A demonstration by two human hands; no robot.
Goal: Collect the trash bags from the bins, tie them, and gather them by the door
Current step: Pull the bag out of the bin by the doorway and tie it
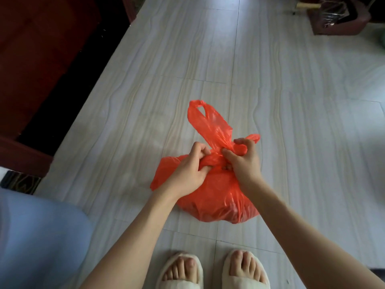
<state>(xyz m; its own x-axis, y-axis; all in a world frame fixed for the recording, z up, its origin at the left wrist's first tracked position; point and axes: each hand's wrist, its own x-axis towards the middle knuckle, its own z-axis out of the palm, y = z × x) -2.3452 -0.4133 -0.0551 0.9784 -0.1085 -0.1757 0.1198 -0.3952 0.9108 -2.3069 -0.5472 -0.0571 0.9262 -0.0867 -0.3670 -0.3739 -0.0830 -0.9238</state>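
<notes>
The orange trash bag point(214, 192) sits on the floor point(291, 122) at frame centre. The left hand point(190, 170) and right hand point(242, 161) each pinch a handle, crossed into a knot. Tying is under way; whether other bags or carrying remain cannot be told.

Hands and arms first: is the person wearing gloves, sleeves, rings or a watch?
No. The left hand and right hand are both bare, with no gloves, and no rings show on the fingers that can be seen. Both forearms are bare all the way down to the picture's lower edge, so no sleeves show, and neither wrist has a watch or bracelet. The fingernails look short and plain.
</notes>
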